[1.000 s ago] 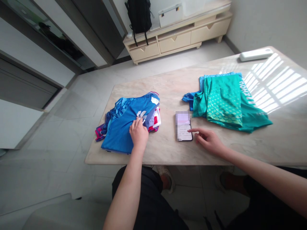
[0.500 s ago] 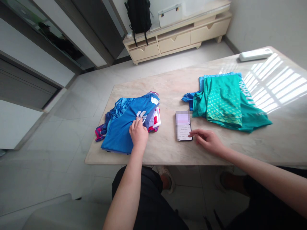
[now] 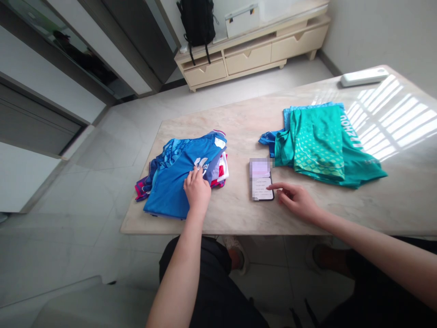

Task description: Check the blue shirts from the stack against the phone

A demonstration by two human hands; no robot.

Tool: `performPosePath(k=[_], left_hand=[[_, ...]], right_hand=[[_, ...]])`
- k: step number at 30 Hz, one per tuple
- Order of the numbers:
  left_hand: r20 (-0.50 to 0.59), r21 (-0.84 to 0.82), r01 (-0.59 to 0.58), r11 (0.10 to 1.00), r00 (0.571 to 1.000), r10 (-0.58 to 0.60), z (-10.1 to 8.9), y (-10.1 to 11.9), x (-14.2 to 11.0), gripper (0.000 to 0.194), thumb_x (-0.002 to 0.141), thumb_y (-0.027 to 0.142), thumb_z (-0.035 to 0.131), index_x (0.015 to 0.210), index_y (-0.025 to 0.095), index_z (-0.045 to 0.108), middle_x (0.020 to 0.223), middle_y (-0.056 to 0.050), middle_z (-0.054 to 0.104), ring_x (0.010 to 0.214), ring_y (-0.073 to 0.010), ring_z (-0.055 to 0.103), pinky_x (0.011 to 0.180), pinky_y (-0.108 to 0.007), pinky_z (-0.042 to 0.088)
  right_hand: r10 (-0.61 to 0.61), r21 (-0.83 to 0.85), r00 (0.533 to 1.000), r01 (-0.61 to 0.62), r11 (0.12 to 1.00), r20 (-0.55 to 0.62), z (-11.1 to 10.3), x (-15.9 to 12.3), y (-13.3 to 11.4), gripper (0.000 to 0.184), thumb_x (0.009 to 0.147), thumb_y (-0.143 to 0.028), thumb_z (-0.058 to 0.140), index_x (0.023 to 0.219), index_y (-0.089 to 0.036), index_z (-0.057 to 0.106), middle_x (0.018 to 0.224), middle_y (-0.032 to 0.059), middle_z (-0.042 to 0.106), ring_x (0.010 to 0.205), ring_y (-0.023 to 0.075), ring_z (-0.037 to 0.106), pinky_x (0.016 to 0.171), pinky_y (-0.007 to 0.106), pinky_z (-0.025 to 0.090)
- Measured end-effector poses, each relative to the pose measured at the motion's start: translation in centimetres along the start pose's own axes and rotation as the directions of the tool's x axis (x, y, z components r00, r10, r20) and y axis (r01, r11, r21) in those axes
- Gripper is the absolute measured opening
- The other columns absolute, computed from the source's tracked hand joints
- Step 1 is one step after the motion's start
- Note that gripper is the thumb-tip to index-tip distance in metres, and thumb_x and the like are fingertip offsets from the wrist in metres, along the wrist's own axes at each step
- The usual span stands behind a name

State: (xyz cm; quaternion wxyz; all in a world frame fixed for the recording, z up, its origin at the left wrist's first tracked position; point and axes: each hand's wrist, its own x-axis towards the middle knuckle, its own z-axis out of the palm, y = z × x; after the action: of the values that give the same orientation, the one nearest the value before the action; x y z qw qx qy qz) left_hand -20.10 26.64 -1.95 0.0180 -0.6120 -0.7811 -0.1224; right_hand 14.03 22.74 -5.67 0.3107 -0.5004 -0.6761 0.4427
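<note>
My left hand (image 3: 197, 189) lies on a folded blue shirt (image 3: 170, 184), its fingers resting on the cloth near a white print. Under that shirt is a stack of other clothes, with purple, red and white edges (image 3: 221, 172) showing at its right side. My right hand (image 3: 297, 200) is over the table beside a phone (image 3: 262, 187) that lies flat with its screen lit. The index finger reaches out to the screen's lower right, while the other fingers bend loosely and hold nothing. Part of the screen is pixelated.
Folded green clothing (image 3: 317, 141) with blue pieces beneath lies at the right of the marble-look table (image 3: 235, 118). A white oblong object (image 3: 364, 77) sits at the far right corner. Beyond stands a low cabinet (image 3: 249, 59) bearing a black backpack (image 3: 196, 23) and a white box (image 3: 242, 20).
My right index finger has shifted slightly left and up over the phone, and the text on its screen has moved. My left hand stays on the blue shirt.
</note>
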Motion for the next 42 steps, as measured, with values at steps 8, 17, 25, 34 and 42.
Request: performPosePath(k=[8,17,25,34,42], left_hand=[[-0.001,-0.005,0.002,1.000,1.000,-0.002,-0.01,0.05,0.00,0.055,0.092,0.008,0.047,0.144,0.014,0.063,0.158,-0.012,0.056,0.145,-0.0340,0.051,0.120,-0.050,0.042],[0.002,-0.013,0.001,1.000,1.000,-0.001,-0.04,0.03,0.00,0.055,0.092,0.008,0.048,0.145,0.015,0.063,0.158,-0.012,0.055,0.146,-0.0337,0.051,0.121,-0.049,0.041],[0.003,-0.008,0.003,1.000,1.000,-0.003,-0.02,0.03,-0.02,0.055,0.092,0.009,0.047,0.145,0.015,0.063,0.158,-0.011,0.056,0.146,-0.0332,0.050,0.121,-0.048,0.040],[-0.010,-0.011,-0.003,1.000,1.000,0.003,0.00,0.03,-0.04,0.054,0.093,0.009,0.047,0.144,0.018,0.064,0.158,-0.011,0.056,0.145,-0.0334,0.051,0.119,-0.049,0.042],[-0.001,-0.003,-0.009,1.000,1.000,0.009,0.06,-0.06,0.00,0.055,0.093,0.009,0.046,0.145,0.013,0.063,0.158,-0.012,0.056,0.145,-0.0337,0.051,0.120,-0.049,0.041]], right_hand=[[0.040,-0.012,0.999,-0.040,0.999,-0.017,-0.09,0.01,-0.54,0.037,0.093,-0.027,0.051,0.119,-0.019,0.076,0.069,0.0014,0.069,0.055,0.0159,0.057,0.057,0.030,0.044],[0.028,-0.016,0.999,-0.029,0.999,-0.042,-0.12,-0.09,-0.45,0.037,0.095,-0.026,0.050,0.124,-0.021,0.073,0.073,0.0013,0.069,0.055,0.0152,0.057,0.058,0.029,0.044],[0.017,-0.010,0.999,-0.018,1.000,-0.043,-0.02,-0.01,-0.50,0.035,0.094,-0.024,0.051,0.122,-0.021,0.072,0.077,0.0020,0.070,0.055,0.0147,0.056,0.058,0.030,0.045],[0.012,0.028,1.000,-0.012,1.000,-0.015,0.09,-0.06,-0.13,0.035,0.095,-0.027,0.053,0.125,-0.022,0.070,0.101,0.0066,0.079,0.061,0.0156,0.061,0.060,0.031,0.049],[0.024,0.028,0.999,-0.024,0.999,-0.028,0.16,-0.15,0.04,0.034,0.095,-0.026,0.052,0.122,-0.021,0.072,0.101,0.0071,0.079,0.063,0.0163,0.065,0.061,0.031,0.050]])
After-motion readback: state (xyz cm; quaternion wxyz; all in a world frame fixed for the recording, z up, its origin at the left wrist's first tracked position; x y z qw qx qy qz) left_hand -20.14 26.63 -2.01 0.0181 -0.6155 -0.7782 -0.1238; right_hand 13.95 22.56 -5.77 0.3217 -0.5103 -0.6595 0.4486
